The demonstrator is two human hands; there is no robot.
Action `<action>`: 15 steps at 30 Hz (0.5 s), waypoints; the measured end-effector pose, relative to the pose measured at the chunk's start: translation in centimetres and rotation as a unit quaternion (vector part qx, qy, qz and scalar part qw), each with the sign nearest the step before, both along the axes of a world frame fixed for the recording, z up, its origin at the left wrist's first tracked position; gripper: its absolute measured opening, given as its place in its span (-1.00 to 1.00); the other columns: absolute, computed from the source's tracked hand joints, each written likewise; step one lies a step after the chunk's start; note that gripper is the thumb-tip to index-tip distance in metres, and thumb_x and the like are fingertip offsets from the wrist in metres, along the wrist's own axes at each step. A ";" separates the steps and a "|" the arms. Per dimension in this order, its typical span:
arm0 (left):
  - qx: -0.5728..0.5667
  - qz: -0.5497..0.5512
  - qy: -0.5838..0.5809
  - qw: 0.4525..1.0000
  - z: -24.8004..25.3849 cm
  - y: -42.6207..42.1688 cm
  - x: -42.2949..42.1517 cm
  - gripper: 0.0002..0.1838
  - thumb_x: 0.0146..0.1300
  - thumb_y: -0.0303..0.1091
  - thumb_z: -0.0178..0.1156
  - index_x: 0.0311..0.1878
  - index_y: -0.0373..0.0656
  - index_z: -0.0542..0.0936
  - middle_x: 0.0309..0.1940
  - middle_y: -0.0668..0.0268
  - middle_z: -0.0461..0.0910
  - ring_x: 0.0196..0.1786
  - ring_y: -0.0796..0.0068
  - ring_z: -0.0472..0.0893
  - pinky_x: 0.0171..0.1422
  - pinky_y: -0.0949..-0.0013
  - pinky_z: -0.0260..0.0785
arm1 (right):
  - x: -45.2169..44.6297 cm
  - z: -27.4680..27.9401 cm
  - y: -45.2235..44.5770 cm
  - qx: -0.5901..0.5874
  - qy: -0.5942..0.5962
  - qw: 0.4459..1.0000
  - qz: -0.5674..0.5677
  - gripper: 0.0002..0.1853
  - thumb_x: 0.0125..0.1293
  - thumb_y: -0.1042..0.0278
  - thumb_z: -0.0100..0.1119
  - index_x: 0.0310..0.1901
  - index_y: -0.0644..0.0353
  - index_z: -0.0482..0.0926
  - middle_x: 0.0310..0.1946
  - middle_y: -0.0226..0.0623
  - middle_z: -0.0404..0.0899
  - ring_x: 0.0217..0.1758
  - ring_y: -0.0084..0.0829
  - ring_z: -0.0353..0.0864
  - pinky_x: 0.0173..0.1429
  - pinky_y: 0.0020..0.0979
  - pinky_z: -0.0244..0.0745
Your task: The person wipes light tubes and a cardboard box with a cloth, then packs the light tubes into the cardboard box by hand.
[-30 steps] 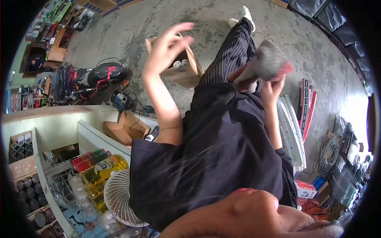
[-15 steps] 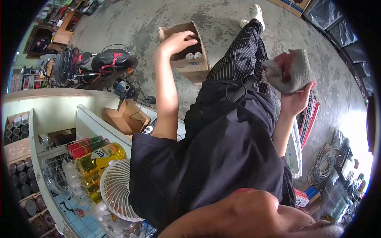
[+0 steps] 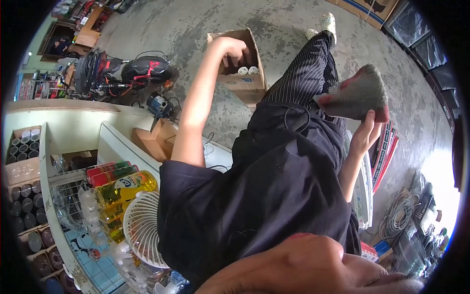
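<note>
My left hand (image 3: 236, 50) reaches into an open cardboard box (image 3: 245, 87) on the floor, its fingers spread loosely and pointing down. Nothing shows between them. Just below the fingertips, two white round ends (image 3: 247, 71) stick up inside the box; the box's depths are partly hidden by the hand. My right hand (image 3: 367, 134) pinches the lower edge of a grey knitted cloth item with red patches (image 3: 360, 95), holding it up beside my striped trousers.
A motorbike-like machine (image 3: 122, 73) and a blue power tool (image 3: 159, 105) are at the left. Nearer are a counter with yellow bottles (image 3: 125, 188), a white fan (image 3: 142, 228) and a small open carton (image 3: 156, 139). Coiled cable (image 3: 399, 215) lies at the right.
My left hand has come down into the box, its fingers now lower. The grey cloth has swung to the right and turned in my right hand. The view has shifted slightly.
</note>
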State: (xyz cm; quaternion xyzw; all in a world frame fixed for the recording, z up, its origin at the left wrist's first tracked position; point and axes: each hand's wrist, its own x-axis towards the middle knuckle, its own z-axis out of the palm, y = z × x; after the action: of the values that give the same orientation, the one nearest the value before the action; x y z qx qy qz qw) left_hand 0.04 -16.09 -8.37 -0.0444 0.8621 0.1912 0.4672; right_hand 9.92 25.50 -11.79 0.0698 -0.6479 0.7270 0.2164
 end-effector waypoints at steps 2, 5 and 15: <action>-0.041 -0.039 -0.009 0.998 1.2 0.5 0.9 -0.35 -0.03 -0.54 0.26 0.22 0.10 0.48 0.12 0.29 0.54 0.01 0.33 0.59 -0.07 0.30 0.54 | -0.1 -0.5 0.1 -0.141 -0.035 0.984 0.101 -0.44 0.28 0.33 0.02 0.31 0.28 0.21 0.25 -0.14 0.31 0.32 -0.26 0.28 0.39 -0.20 0.12; -0.063 -0.095 -0.009 0.993 -2.0 0.2 1.1 -0.32 -0.04 -0.51 0.30 0.25 0.08 0.46 0.14 0.31 0.53 0.04 0.33 0.56 0.02 0.29 0.49 | -0.1 0.8 -0.2 -0.246 0.001 0.948 0.200 -0.38 0.22 0.33 0.03 0.33 0.26 0.17 0.26 -0.13 0.30 0.32 -0.20 0.29 0.41 -0.14 0.11; 0.092 -0.157 0.104 0.978 -2.5 -1.1 1.9 -0.39 0.02 -0.19 0.39 0.16 -0.18 0.50 0.04 0.24 0.59 0.07 0.40 0.52 0.19 0.36 0.31 | -0.2 -0.5 0.5 -0.257 -0.003 0.948 0.189 -0.39 0.19 0.33 0.03 0.29 0.29 0.20 0.23 -0.12 0.32 0.33 -0.18 0.27 0.42 -0.10 0.08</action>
State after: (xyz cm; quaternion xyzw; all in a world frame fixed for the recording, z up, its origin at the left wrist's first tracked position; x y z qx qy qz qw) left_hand 1.98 -17.24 -10.84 0.1548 0.8809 0.1977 0.4012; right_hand 9.73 26.00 -12.32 0.1307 -0.4150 0.8965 0.0833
